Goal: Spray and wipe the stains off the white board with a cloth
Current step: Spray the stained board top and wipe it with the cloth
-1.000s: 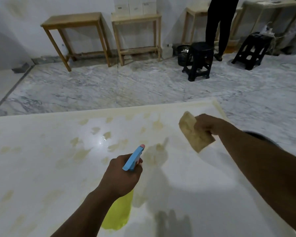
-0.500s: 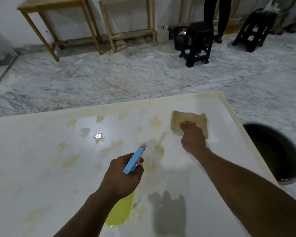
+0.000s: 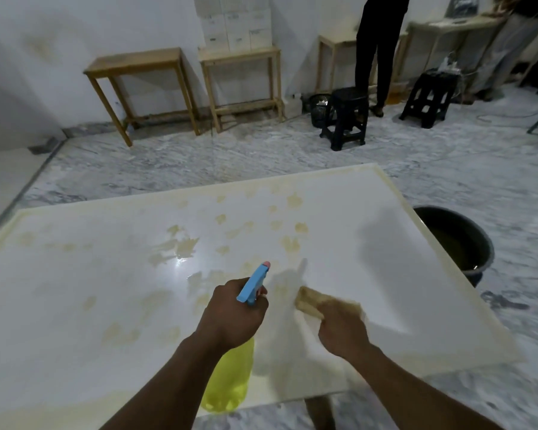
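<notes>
Wiping the white board point(image 3: 75, 305) with a cloth point(image 3: 316, 301) while a spray bottle point(image 3: 230, 380) hangs ready in the other hand.

Fingers of the left hand point(image 3: 233, 315) are curled tight around the neck of the bottle, whose blue trigger head points up and away and whose yellow body hangs below the wrist, over the board's near edge. Just to its right, the right hand point(image 3: 343, 328) grips the tan cloth and presses it onto the board; both are blurred. Yellowish stains point(image 3: 184, 246) dot the board's middle and far part, while its right side looks clean. A dark bucket point(image 3: 466, 243) sits on the marble floor point(image 3: 199, 162) beside the board's right edge. Further off stand 2 black stools point(image 3: 345, 119) and wooden tables point(image 3: 137, 63).
</notes>
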Demonstrator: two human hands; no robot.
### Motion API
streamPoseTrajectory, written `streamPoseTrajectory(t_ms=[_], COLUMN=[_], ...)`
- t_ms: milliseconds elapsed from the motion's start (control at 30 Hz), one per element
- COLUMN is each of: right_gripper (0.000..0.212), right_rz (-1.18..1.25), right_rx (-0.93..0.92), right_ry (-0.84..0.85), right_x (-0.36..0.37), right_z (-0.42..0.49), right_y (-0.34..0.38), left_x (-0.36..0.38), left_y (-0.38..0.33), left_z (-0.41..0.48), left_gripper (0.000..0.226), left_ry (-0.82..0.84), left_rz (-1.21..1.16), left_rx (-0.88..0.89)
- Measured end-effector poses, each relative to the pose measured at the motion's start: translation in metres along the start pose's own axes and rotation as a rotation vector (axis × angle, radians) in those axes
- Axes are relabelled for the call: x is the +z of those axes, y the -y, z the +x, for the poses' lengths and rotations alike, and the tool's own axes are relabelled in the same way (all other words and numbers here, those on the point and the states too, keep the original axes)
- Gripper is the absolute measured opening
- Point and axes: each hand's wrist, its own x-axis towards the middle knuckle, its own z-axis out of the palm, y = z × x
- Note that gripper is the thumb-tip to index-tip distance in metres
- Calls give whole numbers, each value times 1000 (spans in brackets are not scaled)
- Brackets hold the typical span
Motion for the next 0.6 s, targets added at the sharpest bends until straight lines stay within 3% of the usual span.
streamPoseTrajectory(t_ms=[133, 200, 267, 367, 500, 600], right_gripper=[31, 33, 38, 49, 48, 44], right_rz=[1207, 1496, 1605, 1526, 1044, 684], right_rx=[411, 442, 433, 380, 263, 83], right_ry=[361, 487, 564, 576, 508, 298], right_x=[-50, -59, -58, -68, -131, -178], right_z=[-11, -12, 2, 62, 214, 319], right_y=[-4, -5, -1, 9, 38, 79], left_x=[-19, -25, -29, -33, -40, -47], left_y=[1, -3, -4, -5, 2, 9], left_z=[-9, 2, 23, 61, 132, 174], left_gripper=[13, 10, 9, 9, 13, 21], left_ry=[-21, -26, -24, -26, -39, -51], left_rz=[-16, -20, -25, -61, -75, -44], left_rx=[9, 20, 29, 34, 33, 29])
